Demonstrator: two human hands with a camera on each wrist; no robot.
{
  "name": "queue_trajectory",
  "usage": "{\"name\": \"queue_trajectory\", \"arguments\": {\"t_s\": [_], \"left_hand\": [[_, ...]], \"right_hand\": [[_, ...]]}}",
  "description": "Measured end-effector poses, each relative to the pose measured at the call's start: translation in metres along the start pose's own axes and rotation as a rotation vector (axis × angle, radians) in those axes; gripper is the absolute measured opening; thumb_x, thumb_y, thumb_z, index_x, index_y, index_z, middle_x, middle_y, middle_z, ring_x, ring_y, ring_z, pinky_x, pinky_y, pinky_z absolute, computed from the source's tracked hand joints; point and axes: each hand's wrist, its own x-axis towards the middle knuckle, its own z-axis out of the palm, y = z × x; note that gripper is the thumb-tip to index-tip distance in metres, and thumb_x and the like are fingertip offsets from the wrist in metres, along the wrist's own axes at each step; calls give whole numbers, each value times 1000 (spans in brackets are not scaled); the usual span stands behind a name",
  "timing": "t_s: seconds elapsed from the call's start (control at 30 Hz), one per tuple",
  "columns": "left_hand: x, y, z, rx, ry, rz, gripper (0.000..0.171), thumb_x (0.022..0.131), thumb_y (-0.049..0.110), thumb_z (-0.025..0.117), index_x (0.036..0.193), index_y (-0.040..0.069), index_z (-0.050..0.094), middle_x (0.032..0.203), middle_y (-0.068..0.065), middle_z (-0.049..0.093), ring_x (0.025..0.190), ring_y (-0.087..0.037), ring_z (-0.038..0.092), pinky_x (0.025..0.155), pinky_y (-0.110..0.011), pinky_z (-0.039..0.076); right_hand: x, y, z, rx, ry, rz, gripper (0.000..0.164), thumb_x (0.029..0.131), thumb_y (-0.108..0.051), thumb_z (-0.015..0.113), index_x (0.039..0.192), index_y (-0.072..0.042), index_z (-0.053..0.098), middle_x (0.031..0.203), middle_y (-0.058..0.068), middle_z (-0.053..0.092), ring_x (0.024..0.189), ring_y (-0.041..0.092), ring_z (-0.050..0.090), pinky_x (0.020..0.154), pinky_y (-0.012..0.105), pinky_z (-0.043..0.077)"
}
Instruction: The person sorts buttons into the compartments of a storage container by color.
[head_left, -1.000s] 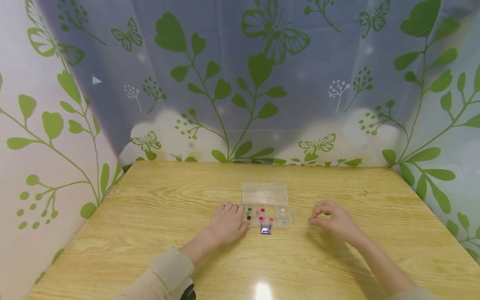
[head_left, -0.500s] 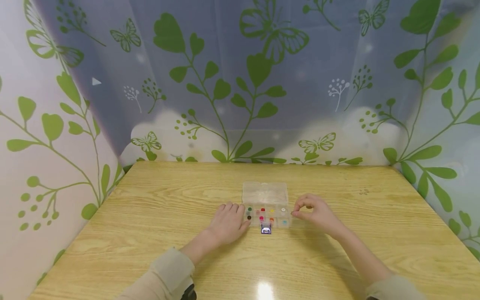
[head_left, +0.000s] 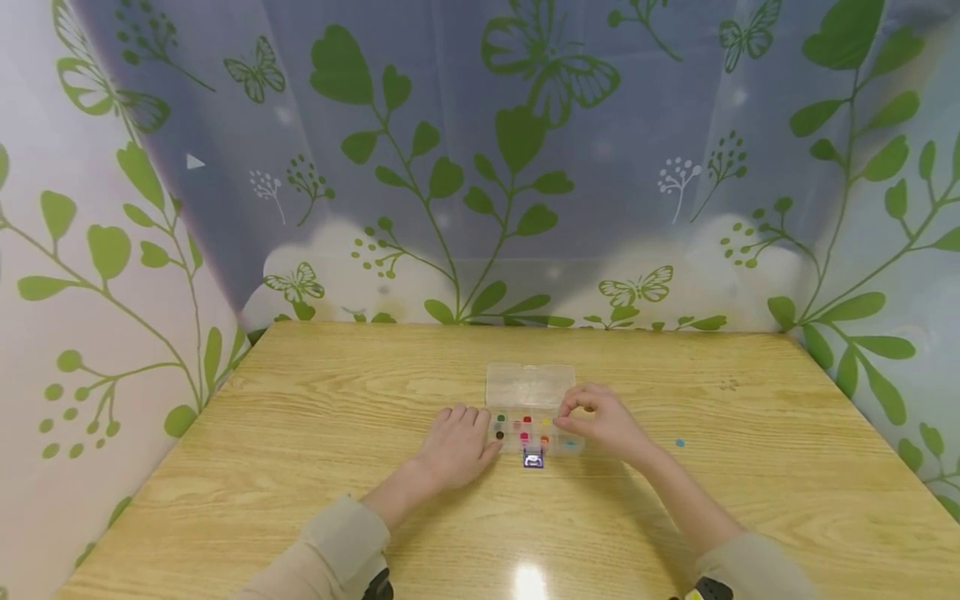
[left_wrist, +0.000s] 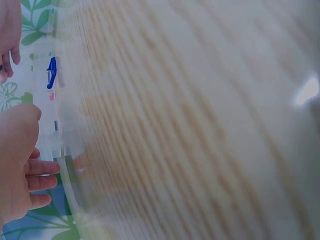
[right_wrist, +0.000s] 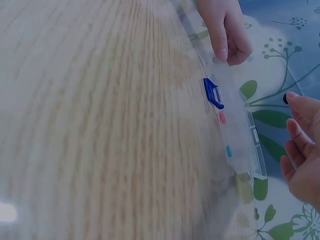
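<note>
A clear plastic compartment box (head_left: 517,448) stands on the table with its lid (head_left: 529,385) laid back. Small round coloured pieces sit in its compartments, among them a green piece (head_left: 501,418), a red piece (head_left: 527,420) and an orange piece (head_left: 545,439). My left hand (head_left: 456,450) rests flat against the box's left end, fingers extended. Over the right compartments, my right hand (head_left: 603,427) pinches a small black round piece (right_wrist: 285,98) between thumb and index finger. From the box's front juts a blue latch (head_left: 533,458). The right hand hides part of the right-hand compartments.
On the wooden table (head_left: 360,367), a small blue round piece (head_left: 679,442) lies right of the box. Farther back right is a cluster of tiny, pale pieces (head_left: 728,384), too small to identify. A patterned cloth (head_left: 450,167) hangs behind and at both sides.
My right hand has moved left, from beside the box to over its right compartments. The blue piece on the table now shows where the right hand and arm were. The left hand stays put.
</note>
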Motion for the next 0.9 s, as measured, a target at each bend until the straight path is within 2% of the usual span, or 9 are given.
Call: {"name": "queue_trajectory", "arguments": {"t_s": [0.23, 0.47, 0.7, 0.9], "left_hand": [[1, -2, 3, 43, 75, 8, 40, 96, 44, 41, 109, 8, 52, 104, -8, 57, 105, -25, 50, 96, -42, 36], [1, -2, 3, 62, 135, 36, 34, 95, 43, 43, 97, 10, 53, 93, -4, 54, 97, -23, 50, 93, -39, 36], [1, -3, 4, 82, 151, 31, 35, 95, 43, 44, 98, 10, 55, 92, -4, 54, 95, -23, 49, 90, -39, 38], [0, -3, 4, 73, 120, 26, 37, 95, 43, 44, 101, 8, 55, 94, -5, 54, 96, -23, 50, 91, -39, 38]], "right_hand": [[12, -7, 14, -8, 31, -3, 10, 83, -15, 70, 77, -10, 63, 102, 6, 59, 103, 29, 47, 84, 48, 40], [18, -10, 29, 19, 8, -2, 9, 82, -12, 69, 75, -11, 64, 95, 3, 58, 98, 25, 48, 84, 47, 40], [25, -14, 40, -4, 14, -20, 11, 81, -13, 71, 73, -11, 63, 94, 2, 58, 97, 26, 46, 84, 46, 39], [29, -16, 51, -11, 0, -7, 9, 80, -11, 71, 73, -11, 66, 90, 1, 58, 96, 25, 47, 87, 46, 36]]}}
